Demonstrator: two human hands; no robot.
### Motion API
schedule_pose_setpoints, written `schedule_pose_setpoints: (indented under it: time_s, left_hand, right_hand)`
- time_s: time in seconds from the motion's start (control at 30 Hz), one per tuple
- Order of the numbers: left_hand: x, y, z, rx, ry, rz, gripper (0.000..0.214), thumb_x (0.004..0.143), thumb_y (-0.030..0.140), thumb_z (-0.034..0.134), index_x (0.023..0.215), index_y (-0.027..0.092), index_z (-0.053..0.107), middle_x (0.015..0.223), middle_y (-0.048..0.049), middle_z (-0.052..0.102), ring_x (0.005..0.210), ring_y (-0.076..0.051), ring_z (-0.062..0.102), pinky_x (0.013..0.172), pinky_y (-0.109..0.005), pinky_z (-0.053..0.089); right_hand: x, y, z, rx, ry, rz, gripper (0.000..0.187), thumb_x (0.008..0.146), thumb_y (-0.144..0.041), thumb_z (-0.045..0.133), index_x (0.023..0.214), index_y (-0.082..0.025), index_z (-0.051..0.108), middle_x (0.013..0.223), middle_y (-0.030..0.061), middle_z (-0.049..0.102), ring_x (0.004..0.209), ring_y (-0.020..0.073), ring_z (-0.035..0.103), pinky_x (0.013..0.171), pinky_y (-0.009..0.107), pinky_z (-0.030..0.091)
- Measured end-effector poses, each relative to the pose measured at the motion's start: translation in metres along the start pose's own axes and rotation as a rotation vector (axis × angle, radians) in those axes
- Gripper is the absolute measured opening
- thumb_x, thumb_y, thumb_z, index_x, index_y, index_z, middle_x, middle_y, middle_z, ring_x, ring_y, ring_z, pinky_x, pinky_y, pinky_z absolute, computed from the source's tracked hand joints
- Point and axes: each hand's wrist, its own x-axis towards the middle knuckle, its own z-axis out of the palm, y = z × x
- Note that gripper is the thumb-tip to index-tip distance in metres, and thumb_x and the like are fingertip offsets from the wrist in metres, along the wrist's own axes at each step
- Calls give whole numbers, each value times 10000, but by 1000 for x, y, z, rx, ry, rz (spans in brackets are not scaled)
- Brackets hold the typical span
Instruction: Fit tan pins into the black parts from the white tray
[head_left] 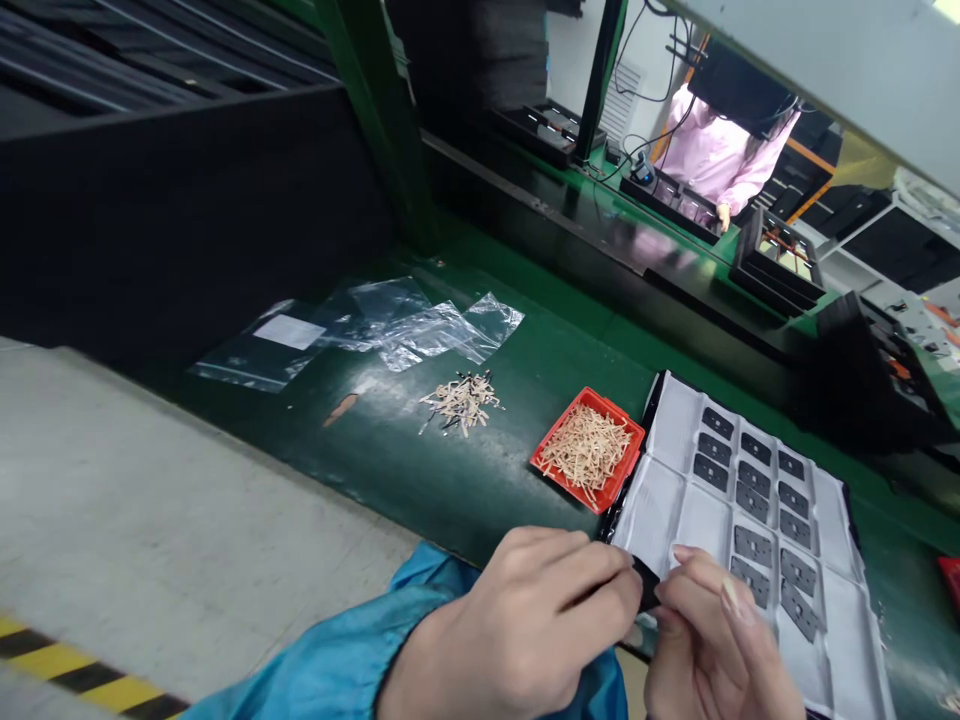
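My left hand (pixel 525 620), in a blue sleeve, is closed around a small black flat part (pixel 646 583) at the near edge of the bench. My right hand (pixel 716 640) pinches the same part from the right, fingers bent together. Just beyond them lies a tray lined with white cloth (pixel 675 500) that holds several dark grey flat parts (pixel 754 500) in rows. A small red tray (pixel 616 483) full of thin tan strips sits to its left.
A loose heap of tan strips (pixel 461 400) and empty clear plastic bags (pixel 390 330) lie on the green bench (pixel 495 480). A person in a pink coat (pixel 716 150) works at the far side. Black trays (pixel 780 265) stand along the back. A grey floor with yellow-black tape (pixel 75 670) is at left.
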Motion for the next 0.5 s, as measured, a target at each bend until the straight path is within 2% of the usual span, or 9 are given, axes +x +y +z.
schedule_pose_setpoints:
  time_s: [0.17, 0.3, 0.37, 0.43, 0.5]
  left_hand:
    - [0, 3, -3, 7, 104, -13, 212, 1039, 111, 516, 1031, 133, 727, 1018, -88, 839, 781, -193, 796, 675, -296, 633]
    - [5, 7, -7, -44, 151, -71, 202, 961, 52, 625, 992, 200, 759, 938, -44, 844, 737, -161, 797, 674, -238, 657]
    - [6, 6, -7, -54, 160, -75, 193, 958, 51, 628, 987, 190, 759, 934, -53, 843, 725, -164, 795, 672, -238, 657]
    - [7, 4, -5, -53, 152, -48, 181, 997, 89, 579, 989, 157, 746, 944, -79, 839, 696, -177, 786, 649, -264, 650]
    - [9, 2, -2, -100, 135, -4, 231, 1042, 116, 490, 1001, 128, 718, 933, -96, 830, 661, -179, 770, 618, -276, 631]
  right_hand:
    - [4, -2, 5, 68, 202, 58, 873, 886, -1, 672, 1625, -300, 317, 849, -17, 732, 710, 184, 711, 787, 479, 701]
    - [11, -4, 5, 119, 177, 79, 872, 921, -72, 682, 1645, -303, 255, 843, -11, 725, 723, 200, 703, 754, 513, 698]
    - [7, -4, 5, 84, 175, 70, 899, 908, -67, 693, 1649, -299, 240, 826, -22, 722, 718, 202, 699, 752, 509, 693]
    - [-3, -2, 5, 9, 159, 51, 850, 887, -59, 708, 1607, -313, 334, 843, -23, 719, 740, 202, 707, 735, 459, 681]
    - [-15, 6, -1, -48, 115, 18, 613, 892, -58, 686, 1429, -322, 555, 851, -17, 702, 764, 193, 714, 691, 371, 649]
